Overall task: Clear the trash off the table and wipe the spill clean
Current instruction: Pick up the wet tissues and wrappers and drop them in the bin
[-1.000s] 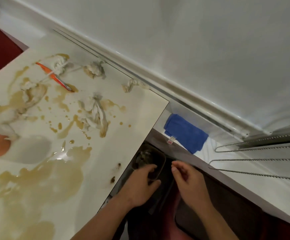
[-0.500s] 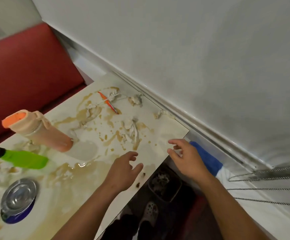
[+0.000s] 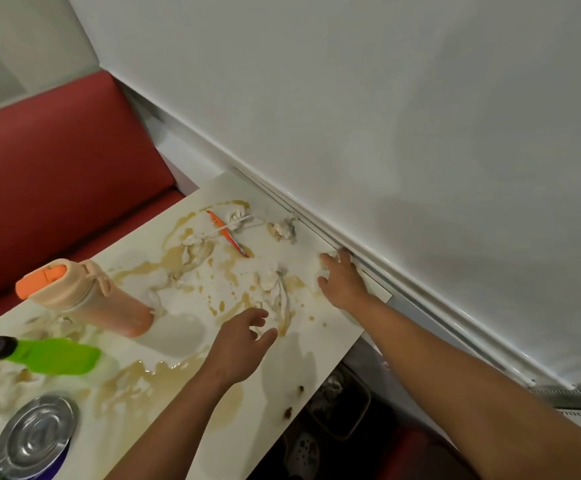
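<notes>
Reaching over the white counter (image 3: 316, 344), both hands hang above soiled tissue. The left hand (image 3: 244, 341) hovers near the middle with its fingers loosely spread and holding nothing, its fingertips just beside a crumpled tissue wad (image 3: 275, 292) soaked in brown liquid. The right hand (image 3: 342, 280) lies farther to the right, by the far edge along the wall (image 3: 386, 116), fingers straight and spread, resting over a small scrap of tissue (image 3: 327, 259) that it mostly hides; whether it touches the scrap cannot be told.

Brown spill (image 3: 164, 375) spreads across much of the counter, in a large pool near the left forearm and in streaks and drops farther off. More tissue lies at the far end: one wad (image 3: 283, 230) next to the wall and another (image 3: 192, 252) in a streak to its left. An orange wrapper (image 3: 228, 237) and a white stick (image 3: 226, 227) lie crossed between them.

On the left a peach bottle (image 3: 88, 299) with an orange lid stands tilted in this wide view, a green bottle (image 3: 50, 355) with a black cap nearer, and a metal ashtray (image 3: 36, 438) at the near left corner. A dark bin (image 3: 341, 407) with trash sits on the floor below the counter's right edge. A red seat (image 3: 57, 174) stands behind the counter's far left.
</notes>
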